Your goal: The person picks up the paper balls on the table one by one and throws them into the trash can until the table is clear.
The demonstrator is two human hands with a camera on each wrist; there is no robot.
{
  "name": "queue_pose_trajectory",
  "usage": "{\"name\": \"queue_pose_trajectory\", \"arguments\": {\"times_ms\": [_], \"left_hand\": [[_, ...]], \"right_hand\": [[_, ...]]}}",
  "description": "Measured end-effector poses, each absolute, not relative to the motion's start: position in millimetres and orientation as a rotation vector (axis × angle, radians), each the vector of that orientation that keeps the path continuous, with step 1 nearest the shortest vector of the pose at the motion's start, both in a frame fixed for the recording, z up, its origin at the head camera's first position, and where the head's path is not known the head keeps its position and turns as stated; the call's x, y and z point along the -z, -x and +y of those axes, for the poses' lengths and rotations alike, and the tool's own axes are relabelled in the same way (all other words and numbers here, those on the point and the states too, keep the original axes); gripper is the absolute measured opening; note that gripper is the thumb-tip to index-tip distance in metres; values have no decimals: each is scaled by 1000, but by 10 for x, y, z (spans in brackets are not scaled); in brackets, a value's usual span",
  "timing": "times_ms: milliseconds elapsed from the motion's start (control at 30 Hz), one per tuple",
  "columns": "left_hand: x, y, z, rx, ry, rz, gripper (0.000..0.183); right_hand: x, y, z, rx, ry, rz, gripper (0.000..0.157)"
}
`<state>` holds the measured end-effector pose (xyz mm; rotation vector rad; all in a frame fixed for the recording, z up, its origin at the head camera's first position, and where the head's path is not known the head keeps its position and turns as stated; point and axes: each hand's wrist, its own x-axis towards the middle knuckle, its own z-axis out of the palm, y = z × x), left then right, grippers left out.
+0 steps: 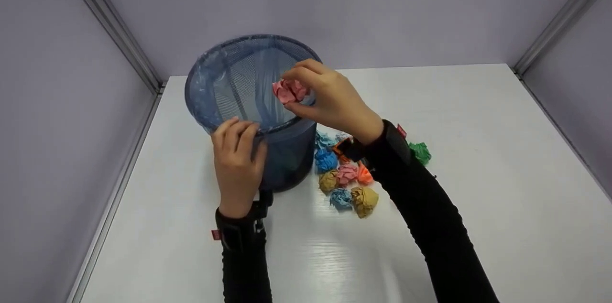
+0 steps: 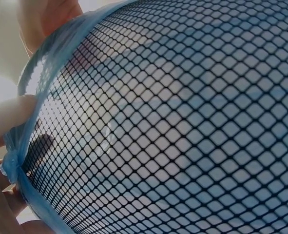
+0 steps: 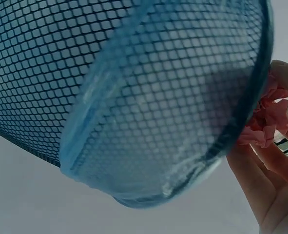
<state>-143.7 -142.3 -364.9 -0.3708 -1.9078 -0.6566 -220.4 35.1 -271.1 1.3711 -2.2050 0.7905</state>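
Likely drop-in step: right grip (image 1: 334, 95) pinches pink paper ball (image 1: 289, 91) at bin (image 1: 289, 164) mouth, left grip (image 1: 237, 164) holds near rim (image 1: 287, 125); next move probably needs letting go inside.

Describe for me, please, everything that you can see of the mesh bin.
The mesh bin is round and dark, perhaps metal, with a thin, translucent blue bag lining it, folded over the rim and bunched in a knot on one side. It stands on the white table, open end up; any slight tilt is hard to judge. The left hand grips its near rim.
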Motion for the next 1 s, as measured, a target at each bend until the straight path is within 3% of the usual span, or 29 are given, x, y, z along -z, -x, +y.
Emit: {"name": "queue_pose_trajectory", "arguments": {"times_ms": [333, 700, 1000], "left_hand": [[3625, 1431, -1429, 644, 370, -1907, 22], [3637, 1440, -1438, 637, 368, -1889, 21], [3627, 1449, -1432, 634, 371, -1888, 20]], "right_hand": [[2765, 2216, 338, -737, -1380, -2254, 38], [2879, 2090, 644, -682, -1342, -2129, 37], [3231, 1965, 947, -610, -1382, -2155, 39]]}}
